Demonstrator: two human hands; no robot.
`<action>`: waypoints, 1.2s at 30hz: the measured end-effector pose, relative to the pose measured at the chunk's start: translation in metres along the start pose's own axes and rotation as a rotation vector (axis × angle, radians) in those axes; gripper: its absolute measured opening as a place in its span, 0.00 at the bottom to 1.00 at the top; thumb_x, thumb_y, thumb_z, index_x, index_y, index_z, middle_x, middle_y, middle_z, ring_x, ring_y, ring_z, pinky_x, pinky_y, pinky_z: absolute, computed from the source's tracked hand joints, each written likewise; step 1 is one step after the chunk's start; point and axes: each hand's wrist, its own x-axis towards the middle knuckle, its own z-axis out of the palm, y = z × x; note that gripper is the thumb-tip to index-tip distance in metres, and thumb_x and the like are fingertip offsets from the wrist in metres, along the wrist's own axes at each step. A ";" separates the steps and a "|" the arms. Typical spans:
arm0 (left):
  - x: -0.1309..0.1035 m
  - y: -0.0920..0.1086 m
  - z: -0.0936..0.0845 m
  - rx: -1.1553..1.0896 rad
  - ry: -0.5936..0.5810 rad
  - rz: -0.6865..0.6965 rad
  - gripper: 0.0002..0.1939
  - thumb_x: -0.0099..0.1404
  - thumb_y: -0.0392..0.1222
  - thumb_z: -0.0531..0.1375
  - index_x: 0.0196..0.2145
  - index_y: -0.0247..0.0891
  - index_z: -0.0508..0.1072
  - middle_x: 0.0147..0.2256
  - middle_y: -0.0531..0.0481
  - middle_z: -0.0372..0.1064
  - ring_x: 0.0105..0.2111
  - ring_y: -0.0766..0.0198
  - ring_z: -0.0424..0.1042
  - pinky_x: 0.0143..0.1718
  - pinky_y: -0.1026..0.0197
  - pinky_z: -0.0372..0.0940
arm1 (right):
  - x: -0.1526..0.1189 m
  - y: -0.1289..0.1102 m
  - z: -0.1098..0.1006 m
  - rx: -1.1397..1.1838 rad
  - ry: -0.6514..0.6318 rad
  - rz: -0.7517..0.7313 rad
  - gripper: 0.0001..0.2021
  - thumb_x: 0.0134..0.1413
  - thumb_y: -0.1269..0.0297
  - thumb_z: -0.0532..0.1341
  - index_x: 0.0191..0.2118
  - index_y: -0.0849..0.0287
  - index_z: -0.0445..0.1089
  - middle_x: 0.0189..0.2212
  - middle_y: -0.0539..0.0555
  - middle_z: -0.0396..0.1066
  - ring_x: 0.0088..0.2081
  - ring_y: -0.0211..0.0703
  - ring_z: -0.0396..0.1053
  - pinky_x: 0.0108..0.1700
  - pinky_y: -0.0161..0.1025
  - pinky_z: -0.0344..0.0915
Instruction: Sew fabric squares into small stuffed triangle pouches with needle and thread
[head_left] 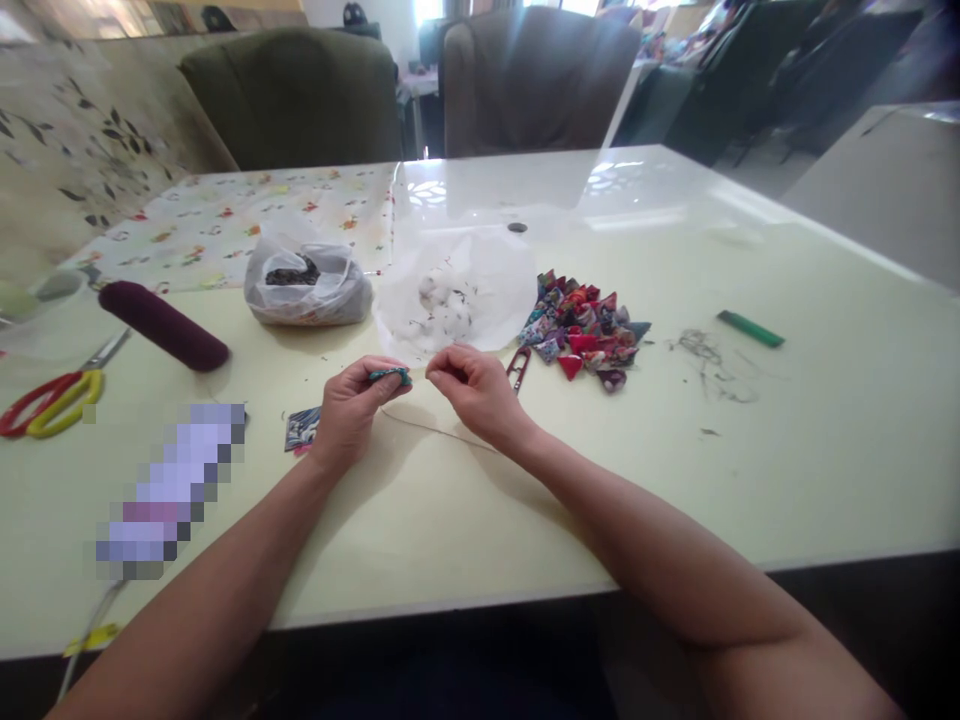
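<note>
My left hand pinches a small teal patterned cloth piece between thumb and fingers. Just to its right, my right hand is closed, thumb against fingertips; what it grips is too small to make out. A thin thread runs from near the cloth piece across the tabletop, under my right wrist. Beside my left wrist lies a dark patterned fabric square. Dark red snips lie partly behind my right hand. Farther right is a pile of colourful stuffed fabric pieces.
White stuffing lies on a thin sheet beyond my hands. A plastic bag, a maroon roll, scissors and a blurred-out phone-like object are left. A green cutter and loose threads lie right.
</note>
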 end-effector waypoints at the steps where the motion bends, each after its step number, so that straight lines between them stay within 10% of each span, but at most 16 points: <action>1: 0.000 0.000 0.000 0.007 -0.002 0.008 0.06 0.55 0.41 0.71 0.30 0.39 0.80 0.37 0.50 0.74 0.36 0.65 0.74 0.44 0.58 0.74 | 0.000 -0.002 -0.001 -0.042 0.003 -0.041 0.07 0.55 0.70 0.59 0.27 0.60 0.67 0.27 0.49 0.64 0.30 0.36 0.61 0.35 0.36 0.58; 36: 0.000 0.000 -0.003 0.219 -0.050 0.142 0.04 0.58 0.40 0.69 0.32 0.38 0.80 0.36 0.50 0.75 0.35 0.64 0.74 0.41 0.60 0.72 | -0.001 -0.003 -0.004 -0.197 -0.071 -0.178 0.09 0.60 0.73 0.56 0.29 0.61 0.68 0.28 0.50 0.62 0.31 0.36 0.62 0.36 0.34 0.57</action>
